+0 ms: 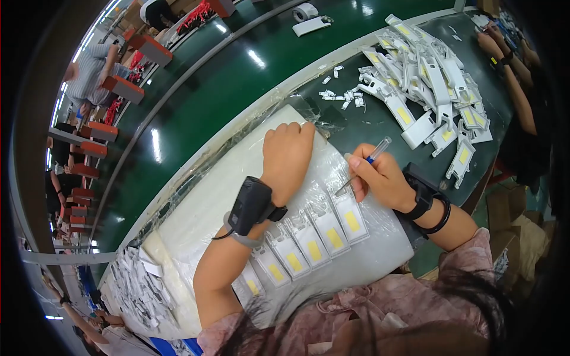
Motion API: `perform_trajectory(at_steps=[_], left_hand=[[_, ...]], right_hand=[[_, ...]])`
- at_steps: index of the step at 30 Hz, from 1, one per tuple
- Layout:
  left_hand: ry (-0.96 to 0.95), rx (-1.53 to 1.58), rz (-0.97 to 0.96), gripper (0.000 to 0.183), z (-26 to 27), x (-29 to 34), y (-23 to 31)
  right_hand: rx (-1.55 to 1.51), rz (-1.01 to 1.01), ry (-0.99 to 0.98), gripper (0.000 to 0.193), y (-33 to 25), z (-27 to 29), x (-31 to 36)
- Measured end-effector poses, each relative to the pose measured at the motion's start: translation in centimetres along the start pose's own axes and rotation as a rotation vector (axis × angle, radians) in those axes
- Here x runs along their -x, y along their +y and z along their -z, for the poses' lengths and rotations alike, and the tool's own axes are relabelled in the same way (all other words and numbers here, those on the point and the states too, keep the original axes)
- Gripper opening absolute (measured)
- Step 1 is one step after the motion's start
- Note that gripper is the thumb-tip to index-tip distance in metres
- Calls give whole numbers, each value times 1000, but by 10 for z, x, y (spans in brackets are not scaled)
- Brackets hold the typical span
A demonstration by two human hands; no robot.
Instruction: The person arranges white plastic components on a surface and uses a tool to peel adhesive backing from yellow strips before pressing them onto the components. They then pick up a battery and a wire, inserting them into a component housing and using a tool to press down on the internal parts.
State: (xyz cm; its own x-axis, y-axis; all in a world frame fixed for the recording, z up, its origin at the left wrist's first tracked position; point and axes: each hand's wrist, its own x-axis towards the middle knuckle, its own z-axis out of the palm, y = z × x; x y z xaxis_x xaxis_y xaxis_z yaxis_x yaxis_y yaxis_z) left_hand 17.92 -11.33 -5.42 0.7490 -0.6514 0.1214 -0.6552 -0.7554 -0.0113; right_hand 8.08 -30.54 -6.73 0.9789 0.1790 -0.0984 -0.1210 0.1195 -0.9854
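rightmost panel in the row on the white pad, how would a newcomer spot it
Find the large white pad. Across it slants a row of yellow-patched white panels. The rightmost panel is the only one with the blue-and-clear pen-like tool pointing at it.

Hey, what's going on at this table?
The person's right hand holds a clear-handled screwdriver-like tool, its tip at or just over the rightmost white panel in a row. Their left hand is curled above the plastic-wrapped mat; its fingertips are hidden. A heap of similar panels lies farther right.
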Motion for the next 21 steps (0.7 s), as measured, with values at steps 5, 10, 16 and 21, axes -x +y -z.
perform_trajectory(at_steps=[5, 10, 16, 21], left_hand=[[172, 562, 24, 14, 23, 51, 8], [132, 537, 42, 19, 35, 109, 33], [274, 226, 4, 31, 18, 122, 51], [286, 222, 17, 25, 13, 124, 56]], right_hand=[[83, 55, -103, 24, -2, 2, 3], [422, 476, -185, 12, 3, 1, -5], [735, 569, -459, 44, 0, -4, 0], [850, 537, -529, 57, 3, -4, 1]])
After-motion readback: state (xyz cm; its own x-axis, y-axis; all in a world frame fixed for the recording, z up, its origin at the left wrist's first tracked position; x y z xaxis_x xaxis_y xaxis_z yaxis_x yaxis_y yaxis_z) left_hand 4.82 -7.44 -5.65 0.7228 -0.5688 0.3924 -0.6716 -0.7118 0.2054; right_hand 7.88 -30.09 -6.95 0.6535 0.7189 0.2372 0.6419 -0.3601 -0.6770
